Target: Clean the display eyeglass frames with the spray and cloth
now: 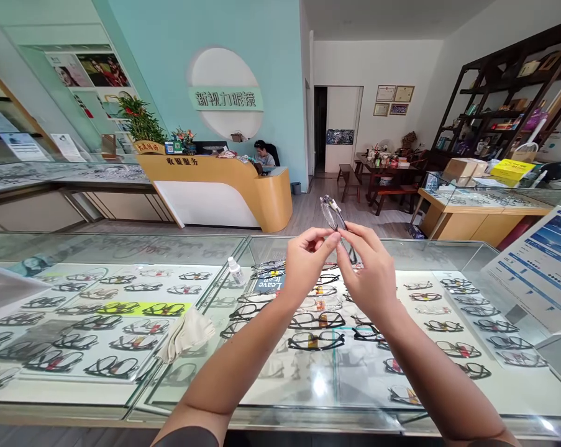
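thin-rimmed glasses point(331, 213) with clear, rounded lenses are held up, in line with the far edge of the smooth glass counter point(271, 418), where a crumpled cream cloth point(187, 335) and small white bottle point(235, 271) sit. left hand point(308, 264) and right hand point(368, 270) meet, forearms stretched forward, both pinching the glasses between thumb and fingers.

Bright, fairly even light. White glare spots on clear glass display counter point(320, 391). Wide-angle stretch: dark-brown wooden shelving point(508, 82) leans at right edge. Small print on blue-and-white rectangular card point(541, 267) blurs.
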Demonstrator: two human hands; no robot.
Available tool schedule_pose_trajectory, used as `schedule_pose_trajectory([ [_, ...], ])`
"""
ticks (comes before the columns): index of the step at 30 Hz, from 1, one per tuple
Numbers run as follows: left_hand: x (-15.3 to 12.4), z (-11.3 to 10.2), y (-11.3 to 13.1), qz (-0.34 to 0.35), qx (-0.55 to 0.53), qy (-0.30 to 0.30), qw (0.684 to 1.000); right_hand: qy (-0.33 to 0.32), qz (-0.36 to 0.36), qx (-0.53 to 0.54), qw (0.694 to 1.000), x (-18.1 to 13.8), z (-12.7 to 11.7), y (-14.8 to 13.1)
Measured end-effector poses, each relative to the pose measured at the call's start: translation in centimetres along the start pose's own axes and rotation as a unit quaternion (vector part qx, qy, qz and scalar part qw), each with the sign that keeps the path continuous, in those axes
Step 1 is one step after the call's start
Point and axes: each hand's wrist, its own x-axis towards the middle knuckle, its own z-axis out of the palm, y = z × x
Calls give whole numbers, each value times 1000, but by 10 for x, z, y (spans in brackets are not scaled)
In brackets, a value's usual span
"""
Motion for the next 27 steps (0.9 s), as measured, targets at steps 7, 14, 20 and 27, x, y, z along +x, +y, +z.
schedule_pose_trajectory([
  [7, 14, -34, 14, 36, 131, -41, 990, -42, 30, 30, 998, 3, -21, -14],
  [14, 33, -107, 14, 3, 408, -175, 896, -35, 96, 79, 992, 1, -37, -23],
  [20, 40, -156, -30, -71, 574, -257, 775, -50, 116, 99, 987, -31, -15, 0],
  [27, 29, -175, -81, -124, 648, -274, 700, -11, 110, 61, 992, -85, 16, 52],
])
